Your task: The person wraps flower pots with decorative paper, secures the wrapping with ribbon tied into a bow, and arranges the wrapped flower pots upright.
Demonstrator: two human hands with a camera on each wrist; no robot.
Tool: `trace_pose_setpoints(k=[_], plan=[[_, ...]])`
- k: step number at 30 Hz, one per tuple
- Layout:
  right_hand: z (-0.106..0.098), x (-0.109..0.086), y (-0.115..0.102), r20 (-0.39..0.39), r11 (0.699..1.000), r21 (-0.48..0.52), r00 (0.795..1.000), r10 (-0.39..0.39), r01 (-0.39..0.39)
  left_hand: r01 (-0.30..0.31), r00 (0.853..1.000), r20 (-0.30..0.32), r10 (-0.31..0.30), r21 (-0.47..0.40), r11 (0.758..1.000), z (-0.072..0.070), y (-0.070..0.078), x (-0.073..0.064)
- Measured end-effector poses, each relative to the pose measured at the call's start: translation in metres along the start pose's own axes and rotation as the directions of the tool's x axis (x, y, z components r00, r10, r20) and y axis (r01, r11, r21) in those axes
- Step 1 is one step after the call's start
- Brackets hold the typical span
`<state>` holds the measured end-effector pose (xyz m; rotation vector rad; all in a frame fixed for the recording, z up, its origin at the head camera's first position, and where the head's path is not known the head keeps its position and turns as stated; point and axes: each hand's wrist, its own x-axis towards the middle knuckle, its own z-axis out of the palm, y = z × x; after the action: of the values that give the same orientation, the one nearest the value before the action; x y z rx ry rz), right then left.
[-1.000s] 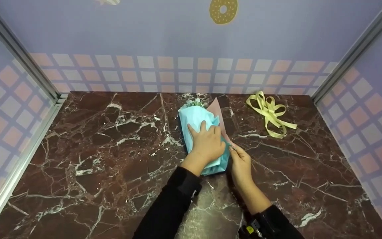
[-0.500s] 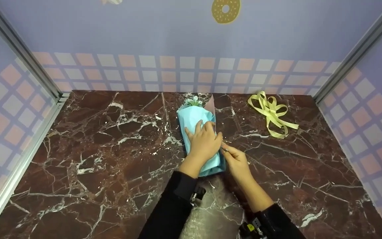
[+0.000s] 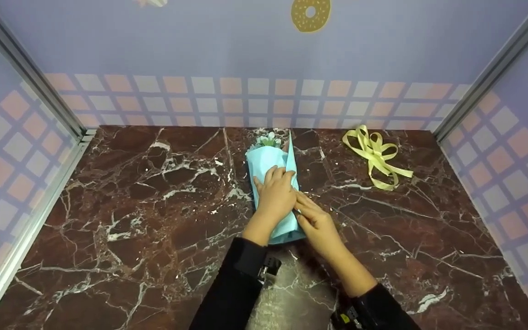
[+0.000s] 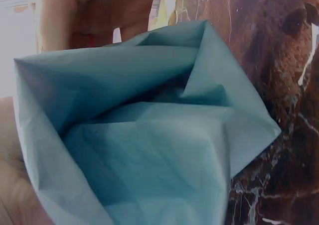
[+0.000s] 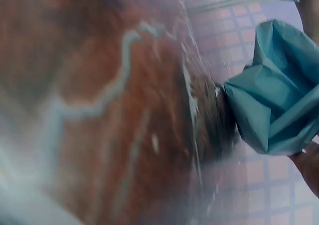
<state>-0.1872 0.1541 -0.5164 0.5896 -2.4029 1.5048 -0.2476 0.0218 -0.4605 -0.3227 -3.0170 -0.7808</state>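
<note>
A small bouquet lies on the marble-patterned tabletop, its pale flowers [image 3: 269, 139] showing at the far end. Light blue wrapping paper [image 3: 266, 160] surrounds it, and a sliver of pink lining shows near the top. My left hand [image 3: 274, 192] rests on the front of the wrap, fingers spread and mostly straight. At the right edge, my right hand [image 3: 319, 224] holds the paper's folded side against the bundle; its fingertips are partly hidden beside the left hand. In the left wrist view, the wrap's lower end [image 4: 154, 155] gapes in loose folds.
A looped yellow ribbon [image 3: 375, 156] lies at the back right of the tabletop [image 3: 154, 220]. Purple checkered panels [image 3: 264, 55] enclose the back and both sides. White specks are scattered left of the bouquet.
My right hand has moved left, bringing the paper's right side over so its blue face shows and most of the pink is covered. The left hand stays on the wrap.
</note>
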Motion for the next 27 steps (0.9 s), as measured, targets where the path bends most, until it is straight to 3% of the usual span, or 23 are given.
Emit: trace_pose_setpoints(k=[6,9,15,19,24,27], plan=[[0.006,-0.005,-0.009,-0.039,0.969,-0.222,0.992,-0.119,0.108,-0.002,1.000,0.009,0.002,-0.001,1.000,-0.002,-0.003,-0.001],[0.008,-0.006,-0.010,-0.044,0.957,-0.262,0.990,-0.137,0.121,0.004,1.000,-0.005,-0.004,-0.020,1.000,-0.002,-0.005,-0.002],[0.005,-0.007,-0.007,-0.024,0.995,-0.082,0.998,-0.066,0.064,0.030,0.999,-0.015,-0.031,-0.074,0.997,-0.002,-0.007,-0.003],[-0.001,-0.003,-0.008,0.015,0.999,0.035,1.000,-0.010,0.009,0.041,0.999,-0.006,-0.041,-0.095,0.995,-0.004,-0.009,-0.002],[-0.011,0.018,-0.014,0.002,0.981,0.171,0.996,0.088,-0.087,0.030,0.999,-0.014,-0.032,-0.122,0.992,-0.006,-0.015,-0.002],[-0.020,0.036,-0.021,0.079,0.980,0.167,0.992,0.097,-0.109,0.031,0.999,-0.005,-0.032,-0.148,0.988,-0.007,-0.018,-0.001]])
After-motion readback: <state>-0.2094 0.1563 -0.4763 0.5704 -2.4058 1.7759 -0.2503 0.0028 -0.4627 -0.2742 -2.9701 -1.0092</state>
